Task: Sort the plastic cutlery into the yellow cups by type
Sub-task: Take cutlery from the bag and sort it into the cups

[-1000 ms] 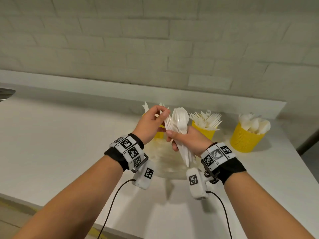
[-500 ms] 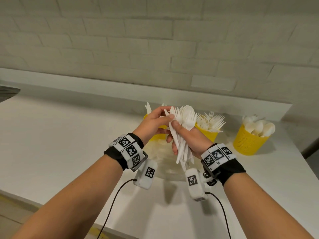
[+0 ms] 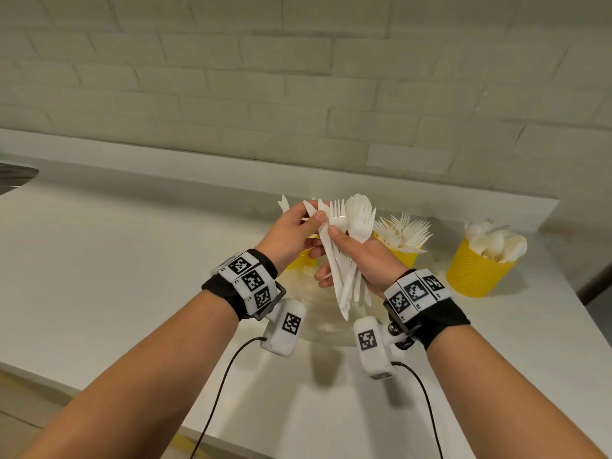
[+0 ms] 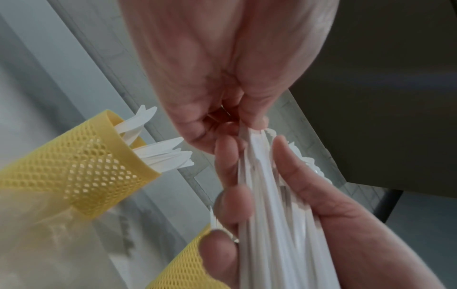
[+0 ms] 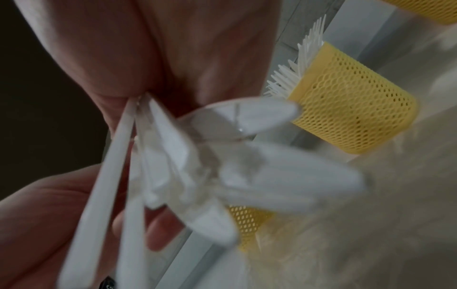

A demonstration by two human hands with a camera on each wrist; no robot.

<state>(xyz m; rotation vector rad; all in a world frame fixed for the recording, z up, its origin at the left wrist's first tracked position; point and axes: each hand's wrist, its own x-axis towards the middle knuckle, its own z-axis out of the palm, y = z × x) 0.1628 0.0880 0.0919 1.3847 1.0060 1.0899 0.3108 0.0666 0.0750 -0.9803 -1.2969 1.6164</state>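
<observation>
A person's right hand point(image 3: 359, 256) grips a bundle point(image 3: 344, 260) of white plastic cutlery above a white table point(image 3: 99, 276), thumb pressed across the handles, fork tines and spoon bowls fanning upward. The left hand point(image 3: 291, 233) pinches one piece at the bundle's top; whether it is a knife cannot be told. The hands hide most of the left cup point(image 3: 301, 258), whose flat white pieces poke out behind the fingers. The wrist views are blurred, the handles smearing into pale streaks. Three yellow cups of perforated mesh stand in a row near the wall: the middle cup point(image 3: 405, 256) bristles with forks point(image 3: 402, 228), the right cup point(image 3: 475, 271) brims with rounded spoons point(image 3: 496, 241). A pale, filmy sheet point(image 3: 318, 313) lies on the table under the hands, its edges hard to make out. Behind runs a painted brick wall point(image 3: 298, 77); a dark metal edge point(image 3: 15, 175) is cut off at far left.
</observation>
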